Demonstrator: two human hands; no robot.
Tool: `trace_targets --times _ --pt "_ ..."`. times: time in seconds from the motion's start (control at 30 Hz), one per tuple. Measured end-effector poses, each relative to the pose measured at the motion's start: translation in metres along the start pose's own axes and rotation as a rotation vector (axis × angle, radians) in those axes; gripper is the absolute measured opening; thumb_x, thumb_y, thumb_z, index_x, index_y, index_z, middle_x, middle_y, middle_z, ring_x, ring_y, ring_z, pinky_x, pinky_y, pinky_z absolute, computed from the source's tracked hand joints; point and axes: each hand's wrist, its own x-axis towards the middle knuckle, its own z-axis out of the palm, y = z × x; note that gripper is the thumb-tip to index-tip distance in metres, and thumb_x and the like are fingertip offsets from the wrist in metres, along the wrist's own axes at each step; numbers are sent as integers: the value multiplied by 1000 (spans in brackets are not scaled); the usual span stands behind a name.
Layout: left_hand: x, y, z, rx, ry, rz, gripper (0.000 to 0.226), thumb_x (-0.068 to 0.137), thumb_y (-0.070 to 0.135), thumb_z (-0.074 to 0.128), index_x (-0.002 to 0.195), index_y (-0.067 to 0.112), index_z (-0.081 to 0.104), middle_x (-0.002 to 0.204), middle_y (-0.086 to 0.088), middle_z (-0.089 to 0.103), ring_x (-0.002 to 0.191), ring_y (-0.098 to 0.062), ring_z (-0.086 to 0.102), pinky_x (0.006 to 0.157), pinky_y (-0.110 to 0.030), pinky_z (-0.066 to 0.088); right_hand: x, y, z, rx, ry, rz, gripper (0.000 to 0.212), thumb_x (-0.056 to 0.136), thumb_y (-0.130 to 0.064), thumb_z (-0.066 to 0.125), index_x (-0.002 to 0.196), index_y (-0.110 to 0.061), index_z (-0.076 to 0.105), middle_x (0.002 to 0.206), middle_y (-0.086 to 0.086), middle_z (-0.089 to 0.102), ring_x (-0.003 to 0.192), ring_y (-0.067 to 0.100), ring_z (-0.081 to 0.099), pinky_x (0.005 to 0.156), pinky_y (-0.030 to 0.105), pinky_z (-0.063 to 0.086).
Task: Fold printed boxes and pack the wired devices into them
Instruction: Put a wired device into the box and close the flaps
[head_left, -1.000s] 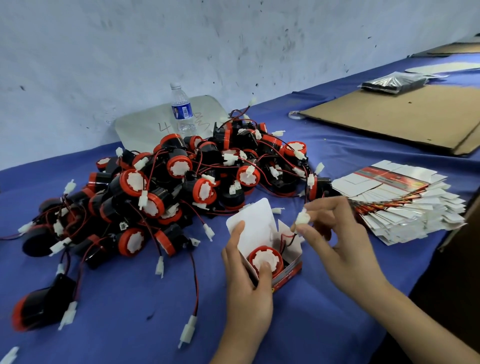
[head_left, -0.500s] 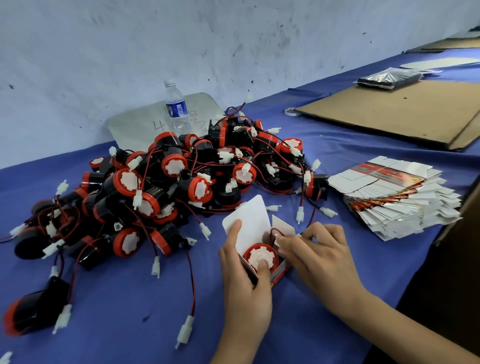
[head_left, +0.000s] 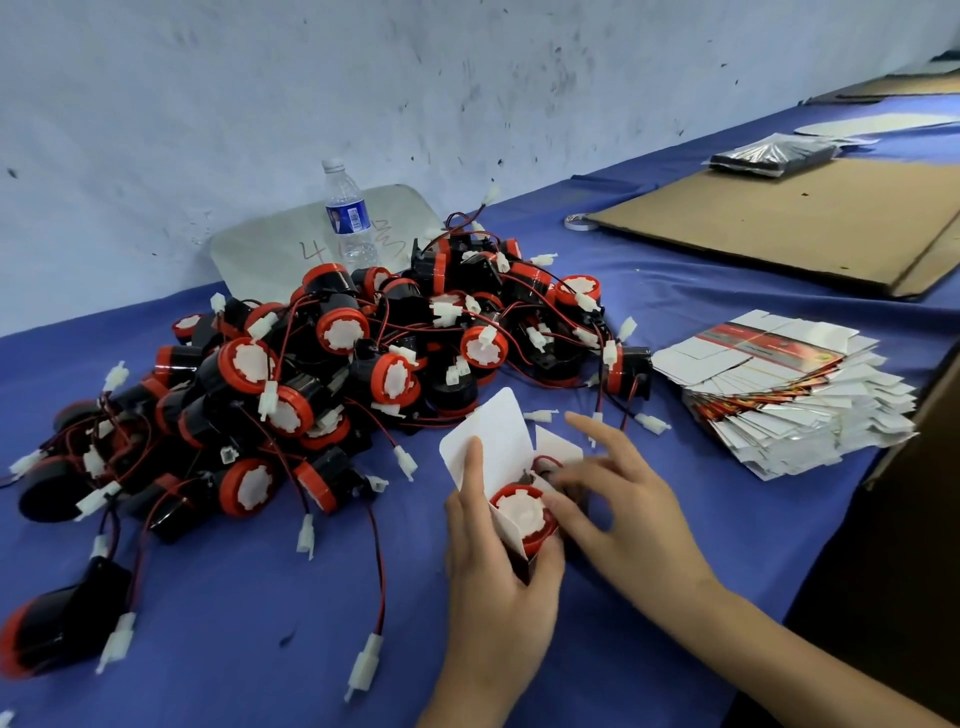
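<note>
Head view: one wired device (head_left: 522, 512) sits in an open box (head_left: 493, 441), held just above the blue table (head_left: 260, 649).

The left hand (head_left: 493, 566) grasps the box from the near side, thumb curled under its lower corner and forefinger laid up the white top flap, which stands open. The device rests inside with its red rim and white face turned up, and a loop of red wire (head_left: 543, 460) pokes out behind it. The right hand (head_left: 623, 514) is released, fingers spread and fairly straight and holding nothing, with its thumb tip against the device's rim; motion blur hides the finer contact. Behind and to the left lies the pile of wired devices (head_left: 337, 364), black and red with white plugs. To the right, apart from the hands, is the stack of flat printed boxes (head_left: 789, 395). Farther back are a water bottle (head_left: 348, 213) by the wall and a cardboard sheet (head_left: 779, 218).
</note>
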Motion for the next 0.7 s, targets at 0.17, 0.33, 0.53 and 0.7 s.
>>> trace_targets --times 0.17,0.33,0.53,0.7 --pt "-2 -2 0 130 -24 39 100 87 22 64 137 67 -10 124 28 34 117 -4 47 98 -35 45 -1 -9 7 -40 -54 118 29 95 -33 56 124 -30 62 146 -11 44 117 9 55 91 36 51" --pt "-5 -6 1 211 -26 80 104 91 15 60 137 63 -20 138 -1 34 122 -21 46 100 -40 45 8 -16 6 -32 -131 206 32 99 -38 42 127 -32 57 111 -13 52 95 13 58 82 30 49" --pt "-8 -9 5 352 2 116 72 91 40 42 144 45 -5 159 12 6 137 15 0 110 -13 10 22 -11 7 -85 -179 322 29 101 -27 38 107 -19 65 89 -5 44 83 18 51 70 31 40" --pt "-8 -6 2 367 29 90 65 88 39 48 144 44 17 157 6 25 141 -2 22 113 -34 28 34 -3 6 -3 -251 373 26 99 -31 48 111 -32 71 79 -11 36 75 6 44 59 16 31"
